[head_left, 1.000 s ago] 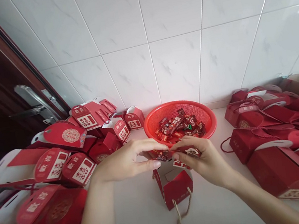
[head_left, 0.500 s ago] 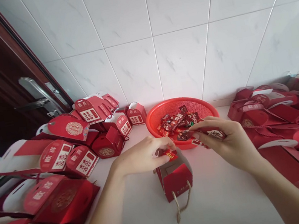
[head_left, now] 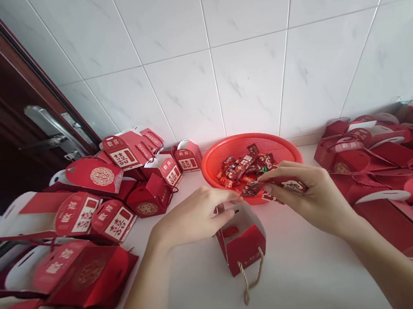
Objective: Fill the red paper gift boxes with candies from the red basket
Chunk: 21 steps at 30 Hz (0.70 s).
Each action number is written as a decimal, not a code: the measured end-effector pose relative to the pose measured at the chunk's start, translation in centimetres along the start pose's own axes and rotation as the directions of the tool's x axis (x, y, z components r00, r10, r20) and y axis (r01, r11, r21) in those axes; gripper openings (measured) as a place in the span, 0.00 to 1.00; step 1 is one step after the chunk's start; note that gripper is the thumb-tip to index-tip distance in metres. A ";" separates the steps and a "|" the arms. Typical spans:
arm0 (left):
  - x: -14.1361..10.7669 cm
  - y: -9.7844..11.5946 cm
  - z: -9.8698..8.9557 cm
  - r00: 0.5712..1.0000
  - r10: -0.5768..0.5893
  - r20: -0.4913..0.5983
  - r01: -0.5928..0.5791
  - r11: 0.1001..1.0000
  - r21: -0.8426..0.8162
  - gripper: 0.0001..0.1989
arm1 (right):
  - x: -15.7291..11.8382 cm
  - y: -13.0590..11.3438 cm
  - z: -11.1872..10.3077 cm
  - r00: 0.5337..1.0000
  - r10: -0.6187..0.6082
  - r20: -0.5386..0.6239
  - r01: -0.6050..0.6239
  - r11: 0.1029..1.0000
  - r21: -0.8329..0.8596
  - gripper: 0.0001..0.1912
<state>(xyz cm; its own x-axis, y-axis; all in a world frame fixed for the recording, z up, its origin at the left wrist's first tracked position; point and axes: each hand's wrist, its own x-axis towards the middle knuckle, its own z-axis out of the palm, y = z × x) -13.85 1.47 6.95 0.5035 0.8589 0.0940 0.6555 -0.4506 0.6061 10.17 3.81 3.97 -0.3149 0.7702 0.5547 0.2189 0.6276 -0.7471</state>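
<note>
An open red box (head_left: 246, 248) with a twisted rope handle stands on the white surface, a red candy inside it. My left hand (head_left: 201, 214) is at the box's far left edge, thumb and fingers apart around the raised flap, with no candy showing between them. Between the thumb and fingers of my right hand (head_left: 308, 195) are wrapped candies (head_left: 293, 185), held to the right of the box at the near rim of the basket. The red plastic basket (head_left: 213, 149) behind the box holds several wrapped candies (head_left: 246, 166).
Several red boxes (head_left: 87, 272) are stacked along the left side. More red boxes (head_left: 403, 216) crowd the right side. A tiled wall (head_left: 254, 83) rises behind the basket, and a dark door with a metal handle (head_left: 56, 132) is at the left.
The red candy that was in my left hand's fingers now lies inside the box. My left thumb and fingers have parted. My right hand has shifted slightly left with its candies.
</note>
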 end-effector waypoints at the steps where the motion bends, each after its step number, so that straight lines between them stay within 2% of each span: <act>1: 0.1 0.0 -0.1 1.000 -0.026 -0.002 0.026 0.998 -0.049 0.12 | 0.0 0.0 0.0 1.000 -0.008 0.001 0.008 1.000 -0.005 0.07; 4: 0.4 -0.2 -0.3 0.990 -0.139 -0.035 0.122 0.945 -0.303 0.17 | 0.0 -0.1 0.1 0.999 -0.049 -0.017 0.049 0.998 -0.046 0.07; 7: 0.9 -0.3 0.0 0.977 -0.210 -0.026 0.156 0.798 -0.582 0.23 | -0.1 -0.2 0.4 0.994 -0.102 -0.037 0.098 0.991 -0.096 0.08; 9: 1.1 -0.1 0.4 0.976 -0.216 0.004 0.165 0.736 -0.656 0.26 | -0.2 -0.2 0.7 0.988 -0.150 -0.043 0.144 0.983 -0.114 0.09; 13: 1.3 0.6 1.0 0.977 -0.214 0.008 0.170 0.750 -0.639 0.25 | -0.5 -0.3 1.2 0.970 -0.238 -0.057 0.228 0.964 -0.136 0.11; 16: 1.1 0.4 0.5 0.977 -0.209 -0.040 0.151 0.811 -0.565 0.23 | -0.5 -0.4 1.2 0.985 -0.172 -0.025 0.169 0.981 -0.096 0.10; 19: 0.5 -0.2 -0.3 0.976 -0.179 -0.127 0.111 0.901 -0.418 0.20 | -0.4 -0.6 0.8 0.993 -0.046 0.109 0.050 0.998 -0.038 0.09; 21: 0.0 -0.4 -0.6 0.982 -0.159 -0.100 0.120 0.941 -0.317 0.19 | -0.4 -0.9 0.7 0.963 0.002 0.270 0.003 1.000 -0.017 0.08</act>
<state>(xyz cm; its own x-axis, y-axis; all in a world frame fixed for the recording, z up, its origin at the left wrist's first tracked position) -14.41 1.82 7.22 0.3336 0.9397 0.0749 0.4984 -0.2433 0.8321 9.49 2.89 4.16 -0.5525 0.7117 0.4338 0.2333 0.6317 -0.7393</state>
